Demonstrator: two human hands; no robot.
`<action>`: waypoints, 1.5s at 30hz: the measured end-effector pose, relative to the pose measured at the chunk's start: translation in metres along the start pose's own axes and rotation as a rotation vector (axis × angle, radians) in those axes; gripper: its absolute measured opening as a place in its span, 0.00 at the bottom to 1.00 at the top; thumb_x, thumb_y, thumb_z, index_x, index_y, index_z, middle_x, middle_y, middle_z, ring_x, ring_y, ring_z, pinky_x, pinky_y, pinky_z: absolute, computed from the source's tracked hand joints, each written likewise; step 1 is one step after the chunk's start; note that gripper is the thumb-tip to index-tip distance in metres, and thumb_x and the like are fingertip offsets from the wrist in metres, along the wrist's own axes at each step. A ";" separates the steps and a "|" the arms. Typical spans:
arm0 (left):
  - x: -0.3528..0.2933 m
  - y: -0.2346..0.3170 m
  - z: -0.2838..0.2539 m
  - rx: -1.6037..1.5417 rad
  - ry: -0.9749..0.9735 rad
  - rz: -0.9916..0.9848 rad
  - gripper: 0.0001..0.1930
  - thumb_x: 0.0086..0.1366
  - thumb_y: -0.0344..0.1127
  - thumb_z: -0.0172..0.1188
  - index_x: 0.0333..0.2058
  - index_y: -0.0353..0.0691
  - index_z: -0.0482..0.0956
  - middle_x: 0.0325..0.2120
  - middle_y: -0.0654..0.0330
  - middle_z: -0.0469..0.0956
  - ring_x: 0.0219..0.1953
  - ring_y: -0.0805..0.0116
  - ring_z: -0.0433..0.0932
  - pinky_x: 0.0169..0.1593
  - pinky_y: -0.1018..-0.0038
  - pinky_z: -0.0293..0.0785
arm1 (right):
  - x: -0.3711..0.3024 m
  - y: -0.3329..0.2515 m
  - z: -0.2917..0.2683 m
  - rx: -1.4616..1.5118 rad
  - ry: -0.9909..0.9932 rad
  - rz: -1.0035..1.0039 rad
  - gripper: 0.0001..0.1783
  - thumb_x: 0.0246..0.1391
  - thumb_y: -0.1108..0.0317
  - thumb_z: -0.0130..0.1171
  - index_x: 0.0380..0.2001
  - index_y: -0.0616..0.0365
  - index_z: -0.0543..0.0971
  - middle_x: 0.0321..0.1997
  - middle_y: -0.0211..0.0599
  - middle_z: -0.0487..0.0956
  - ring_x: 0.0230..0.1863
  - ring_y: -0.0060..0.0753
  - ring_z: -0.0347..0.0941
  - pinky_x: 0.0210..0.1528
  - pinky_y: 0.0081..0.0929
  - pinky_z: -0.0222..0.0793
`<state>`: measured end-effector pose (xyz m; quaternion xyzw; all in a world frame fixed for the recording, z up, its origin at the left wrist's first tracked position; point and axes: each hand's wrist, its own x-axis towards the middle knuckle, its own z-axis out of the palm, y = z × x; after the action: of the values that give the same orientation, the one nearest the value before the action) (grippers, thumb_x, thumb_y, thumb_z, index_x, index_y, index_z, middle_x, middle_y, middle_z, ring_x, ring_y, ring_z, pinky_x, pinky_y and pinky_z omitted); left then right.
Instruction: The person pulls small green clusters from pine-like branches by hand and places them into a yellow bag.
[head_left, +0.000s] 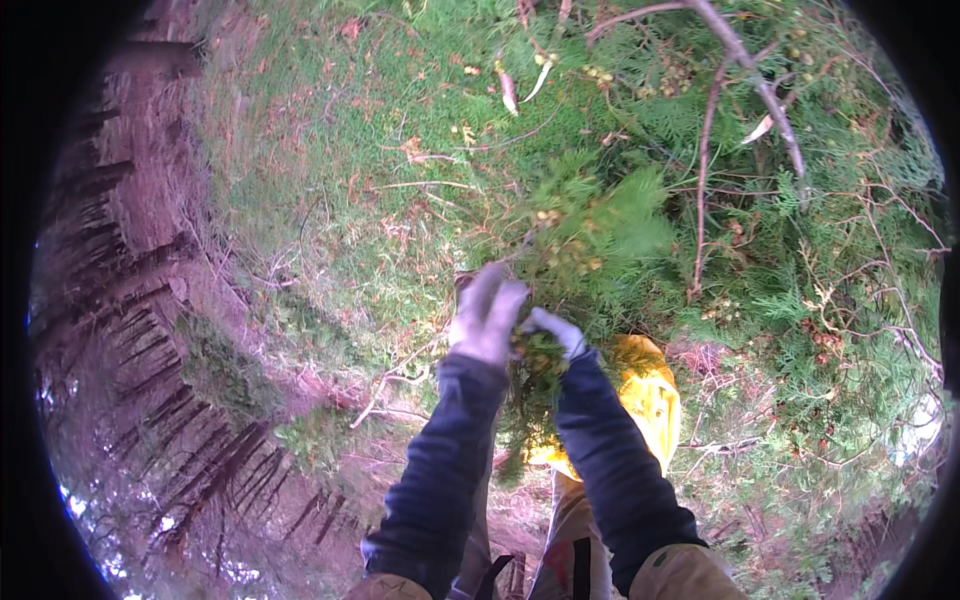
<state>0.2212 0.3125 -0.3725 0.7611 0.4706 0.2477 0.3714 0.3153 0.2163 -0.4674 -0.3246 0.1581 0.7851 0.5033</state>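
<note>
- The left hand (487, 312), blurred, had its fingers close together near a scale-leaved conifer sprig (600, 225), which fanned out ahead; whether it pinched the stem was unclear.
- The right hand (555, 328) bent its fingers beside drooping conifer foliage (537, 375); its hold could not be told.
- The hands were close together, perhaps to steady the greenery.
- A yellow bag-like thing (652, 400) showed behind the right sleeve (622, 450).

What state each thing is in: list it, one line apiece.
Left hand: blurred, grip unclear.
Right hand: close beside the left, grip unclear.
Green sprig: leafy, blurred, just beyond the hands.
Right sleeve: pulled down to the wrist.
Yellow item: brightly lit, partly hidden behind that sleeve.
Upper branch: leafless, crossing over foliage.
</note>
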 end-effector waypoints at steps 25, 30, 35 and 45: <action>-0.047 0.049 0.163 -0.222 -0.204 -0.171 0.24 0.56 0.37 0.57 0.51 0.36 0.65 0.51 0.42 0.65 0.37 0.48 0.77 0.44 0.63 0.75 | -0.213 0.140 -0.172 -0.375 1.021 0.012 0.22 0.54 0.52 0.53 0.49 0.49 0.72 0.49 0.32 0.72 0.43 0.39 0.74 0.34 0.35 0.67; 0.088 -0.017 0.153 0.949 -0.487 -0.130 0.40 0.61 0.51 0.53 0.64 0.38 0.45 0.64 0.45 0.44 0.24 0.65 0.75 0.30 0.74 0.75 | -0.120 0.058 -0.045 -0.358 0.625 -0.538 0.15 0.58 0.65 0.51 0.43 0.64 0.74 0.40 0.38 0.78 0.38 0.28 0.75 0.41 0.23 0.71; 0.097 -0.077 0.091 0.988 -0.678 -0.637 0.18 0.65 0.37 0.45 0.54 0.46 0.66 0.50 0.55 0.65 0.39 0.49 0.76 0.34 0.57 0.74 | -0.026 -0.033 0.008 -0.223 0.397 -0.545 0.14 0.58 0.64 0.51 0.42 0.62 0.75 0.42 0.37 0.77 0.39 0.30 0.76 0.44 0.29 0.71; -0.007 -0.124 -0.015 0.838 -0.819 -0.824 0.18 0.59 0.42 0.52 0.48 0.46 0.67 0.43 0.46 0.72 0.45 0.49 0.76 0.46 0.54 0.71 | 0.129 -0.092 -0.015 0.577 0.409 -0.360 0.33 0.58 0.35 0.28 0.52 0.48 0.60 0.28 0.42 0.73 0.20 0.33 0.67 0.20 0.26 0.68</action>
<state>0.1412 0.3458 -0.4627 0.6321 0.5981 -0.4198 0.2579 0.3663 0.3371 -0.5577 -0.3419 0.4099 0.5269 0.6614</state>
